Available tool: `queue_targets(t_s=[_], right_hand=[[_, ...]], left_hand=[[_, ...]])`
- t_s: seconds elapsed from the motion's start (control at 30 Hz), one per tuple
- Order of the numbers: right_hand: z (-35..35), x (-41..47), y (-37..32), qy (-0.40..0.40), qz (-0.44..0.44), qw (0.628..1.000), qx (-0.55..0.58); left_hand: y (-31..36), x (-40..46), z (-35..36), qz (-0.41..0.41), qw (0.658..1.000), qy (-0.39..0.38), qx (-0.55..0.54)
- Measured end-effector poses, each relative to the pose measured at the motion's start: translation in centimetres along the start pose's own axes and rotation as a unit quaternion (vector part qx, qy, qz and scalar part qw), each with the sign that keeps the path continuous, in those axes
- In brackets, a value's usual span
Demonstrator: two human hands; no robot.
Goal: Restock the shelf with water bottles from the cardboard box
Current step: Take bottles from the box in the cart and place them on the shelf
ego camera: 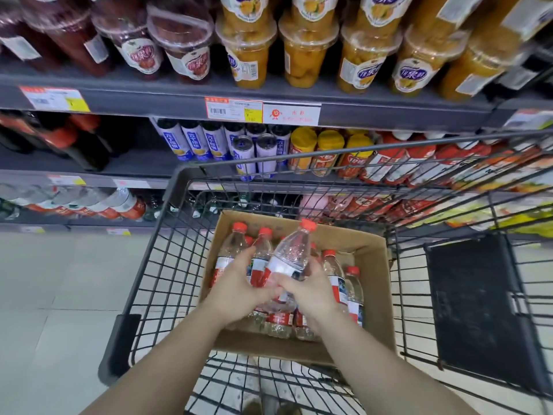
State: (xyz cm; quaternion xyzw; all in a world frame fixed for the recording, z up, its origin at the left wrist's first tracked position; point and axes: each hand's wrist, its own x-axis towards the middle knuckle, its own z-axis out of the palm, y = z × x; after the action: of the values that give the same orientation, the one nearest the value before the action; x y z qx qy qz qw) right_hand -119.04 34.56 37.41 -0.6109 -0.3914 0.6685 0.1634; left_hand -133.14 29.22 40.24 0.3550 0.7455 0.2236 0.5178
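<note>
An open cardboard box (372,259) sits in a black wire shopping cart (155,265) and holds several clear water bottles with red caps and red-white labels. My right hand (308,290) grips the lower part of one water bottle (291,253), lifted and tilted above the box with its cap pointing away from me. My left hand (239,283) is wrapped around another bottle (259,259) still standing in the box and touches the lifted one. Matching water bottles (119,205) lie in a row on the bottom shelf at the left.
Store shelves (149,98) face me: cups of fruit on top, cans and red-labelled drinks in the middle, bottles at the bottom. The cart stands between me and the shelves, with a black flap (469,301) at its right. Pale tiled floor (45,295) lies to the left.
</note>
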Motion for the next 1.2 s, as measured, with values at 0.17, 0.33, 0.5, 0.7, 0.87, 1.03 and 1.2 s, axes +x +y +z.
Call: queue_targets(t_s=[0.17, 0.33, 0.5, 0.7, 0.87, 1.03, 1.2], right_hand=[[-3.5, 0.1, 1.1, -0.039, -0.018, 0.997, -0.056], [-6.9, 4.2, 5.8, 0.156, 0.072, 0.931, -0.322], [-5.6, 4.8, 5.2, 0.149, 0.065, 0.880, -0.447], [-3.3, 5.3, 4.0, 0.056, 0.104, 0.846, -0.520], [-4.0, 4.9, 3.6, 0.012, 0.137, 0.897, -0.421], [-5.5, 2.9, 3.5, -0.025, 0.205, 0.959, -0.196], [-6.8, -1.7, 2.9, -0.114, 0.238, 0.963, 0.050]], left_hand=[[-2.4, 0.1, 0.3, -0.079, 0.987, 0.009, -0.137], [-4.3, -0.6, -1.3, -0.100, 0.973, -0.004, -0.209], [-4.9, -0.8, -1.4, -0.086, 0.969, 0.004, -0.233], [-5.9, -0.7, -0.7, -0.108, 0.955, -0.003, -0.277], [-5.7, -1.0, -0.5, -0.112, 0.950, -0.025, -0.289], [-5.1, -1.4, -0.4, -0.125, 0.944, -0.062, -0.300], [-2.9, -3.0, -0.2, -0.125, 0.946, -0.088, -0.287]])
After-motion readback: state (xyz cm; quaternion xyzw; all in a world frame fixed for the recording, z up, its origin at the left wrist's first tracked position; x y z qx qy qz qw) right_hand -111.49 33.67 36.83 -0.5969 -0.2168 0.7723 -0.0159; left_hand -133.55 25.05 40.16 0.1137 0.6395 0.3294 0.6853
